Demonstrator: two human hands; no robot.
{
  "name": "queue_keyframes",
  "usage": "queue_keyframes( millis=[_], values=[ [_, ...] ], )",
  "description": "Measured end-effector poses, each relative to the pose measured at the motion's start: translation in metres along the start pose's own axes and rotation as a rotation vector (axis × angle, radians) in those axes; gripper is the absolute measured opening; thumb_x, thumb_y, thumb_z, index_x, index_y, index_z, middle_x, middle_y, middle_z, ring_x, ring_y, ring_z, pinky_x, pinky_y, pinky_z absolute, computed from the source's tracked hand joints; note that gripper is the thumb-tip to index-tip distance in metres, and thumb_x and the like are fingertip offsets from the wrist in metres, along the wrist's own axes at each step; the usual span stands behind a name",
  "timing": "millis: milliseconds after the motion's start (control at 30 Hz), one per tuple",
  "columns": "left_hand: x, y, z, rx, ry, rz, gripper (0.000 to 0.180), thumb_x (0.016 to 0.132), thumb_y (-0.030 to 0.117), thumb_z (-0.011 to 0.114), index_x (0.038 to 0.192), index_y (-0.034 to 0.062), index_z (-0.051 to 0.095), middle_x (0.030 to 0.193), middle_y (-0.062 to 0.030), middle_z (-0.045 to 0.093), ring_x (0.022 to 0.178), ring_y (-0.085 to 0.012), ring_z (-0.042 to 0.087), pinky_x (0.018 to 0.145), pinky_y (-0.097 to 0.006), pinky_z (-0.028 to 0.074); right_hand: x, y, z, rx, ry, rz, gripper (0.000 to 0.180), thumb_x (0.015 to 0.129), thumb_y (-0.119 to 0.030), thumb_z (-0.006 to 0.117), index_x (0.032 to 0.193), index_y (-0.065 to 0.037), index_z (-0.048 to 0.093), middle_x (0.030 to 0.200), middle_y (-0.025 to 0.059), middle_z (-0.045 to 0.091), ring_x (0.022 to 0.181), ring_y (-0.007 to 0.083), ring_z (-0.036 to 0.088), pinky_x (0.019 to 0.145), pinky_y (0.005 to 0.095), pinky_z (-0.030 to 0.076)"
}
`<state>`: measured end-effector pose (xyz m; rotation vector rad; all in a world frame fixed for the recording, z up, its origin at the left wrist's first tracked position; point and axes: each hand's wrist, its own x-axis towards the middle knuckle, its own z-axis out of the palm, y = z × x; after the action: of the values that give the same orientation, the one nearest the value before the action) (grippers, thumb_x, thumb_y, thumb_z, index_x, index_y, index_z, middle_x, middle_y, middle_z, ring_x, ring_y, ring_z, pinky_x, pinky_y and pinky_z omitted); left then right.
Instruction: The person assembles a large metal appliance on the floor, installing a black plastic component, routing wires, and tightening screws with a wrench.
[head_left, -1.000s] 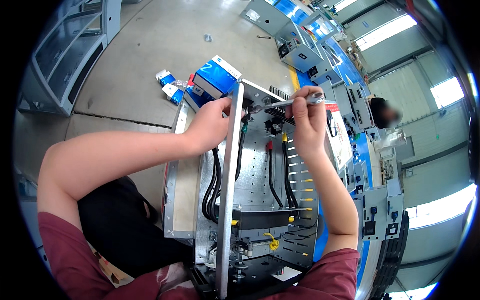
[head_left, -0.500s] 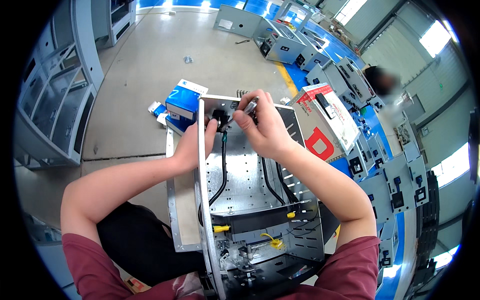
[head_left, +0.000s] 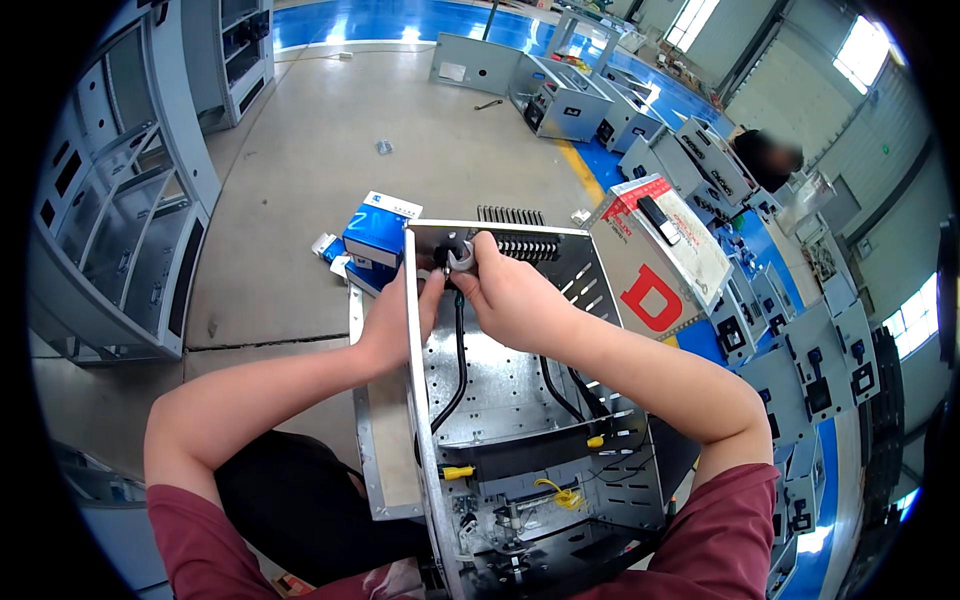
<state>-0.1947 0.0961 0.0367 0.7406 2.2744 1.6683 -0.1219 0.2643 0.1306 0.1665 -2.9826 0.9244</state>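
A grey metal electrical enclosure lies open in front of me. At its far left corner my right hand is closed on an open-ended wrench, whose jaw shows at the fingertips beside a dark fitting on the far wall. My left hand reaches over the left wall. Its fingers are bent in at the same fitting, close to the wrench, and what they pinch is hidden. Just below the fingers hangs a black cable with a green sleeve at its upper end.
Inside the enclosure are more black cables, yellow caps and a yellow wire bundle. A blue box stands beyond the left wall, a large carton to the right. Tall grey cabinets stand left; another person is far right.
My right hand has turned and come down toward the left hand, bringing the wrench's jaw to the fitting. The left hand stays near the fitting. The whole view has shifted slightly.
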Motion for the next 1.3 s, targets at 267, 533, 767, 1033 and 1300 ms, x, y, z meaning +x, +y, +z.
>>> queue_keyframes(
  millis=[267, 533, 767, 1033, 1300],
  values=[
    [0.009, -0.008, -0.007, 0.054, -0.104, -0.091, 0.040, 0.112, 0.035, 0.042, 0.104, -0.0009, 0.058, 0.079, -0.0203, 0.067, 0.076, -0.0368, 0.068, 0.073, -0.049, 0.050, 0.001, 0.000, -0.001, 0.028, 0.009, 0.004, 0.031, 0.109, -0.025, 0.054, 0.115, 0.004, 0.041, 0.087, 0.0272, 0.070, 0.084, 0.0473, 0.069, 0.073, 0.0515, 0.054],
    [0.015, -0.004, 0.009, 0.045, 0.082, 0.062, 0.041, 0.111, 0.038, 0.042, 0.113, 0.0003, 0.058, 0.084, -0.0227, 0.068, 0.078, -0.0373, 0.068, 0.074, -0.048, 0.050, 0.002, 0.001, 0.000, -0.023, 0.025, -0.018, 0.032, 0.109, -0.025, 0.055, 0.114, 0.004, 0.042, 0.086, 0.0273, 0.069, 0.083, 0.0475, 0.069, 0.071, 0.0516, 0.053],
    [0.007, -0.007, 0.009, 0.034, 0.082, 0.022, 0.049, 0.112, 0.039, 0.037, 0.096, -0.0011, 0.059, 0.076, -0.0240, 0.063, 0.077, -0.0439, 0.064, 0.071, -0.051, 0.047, 0.004, 0.006, 0.002, 0.009, 0.052, -0.088, 0.033, 0.108, -0.024, 0.054, 0.117, 0.005, 0.041, 0.086, 0.0294, 0.070, 0.084, 0.0494, 0.068, 0.073, 0.0547, 0.054],
    [0.018, -0.016, 0.001, -0.068, -0.036, -0.111, 0.049, 0.112, 0.037, 0.041, 0.086, -0.0013, 0.058, 0.071, -0.0199, 0.061, 0.070, -0.0365, 0.062, 0.069, -0.048, 0.047, 0.006, 0.008, 0.003, 0.008, 0.057, -0.081, 0.032, 0.108, -0.022, 0.056, 0.116, 0.005, 0.041, 0.089, 0.0268, 0.071, 0.085, 0.0483, 0.068, 0.073, 0.0531, 0.053],
    [0.019, -0.019, -0.005, -0.063, -0.159, -0.149, 0.046, 0.111, 0.037, 0.044, 0.091, -0.0004, 0.061, 0.074, -0.0189, 0.065, 0.071, -0.0334, 0.064, 0.070, -0.048, 0.048, 0.005, 0.008, 0.003, -0.007, 0.059, -0.073, 0.032, 0.108, -0.023, 0.055, 0.116, 0.004, 0.041, 0.089, 0.0270, 0.071, 0.086, 0.0479, 0.069, 0.073, 0.0524, 0.053]
  ],
)
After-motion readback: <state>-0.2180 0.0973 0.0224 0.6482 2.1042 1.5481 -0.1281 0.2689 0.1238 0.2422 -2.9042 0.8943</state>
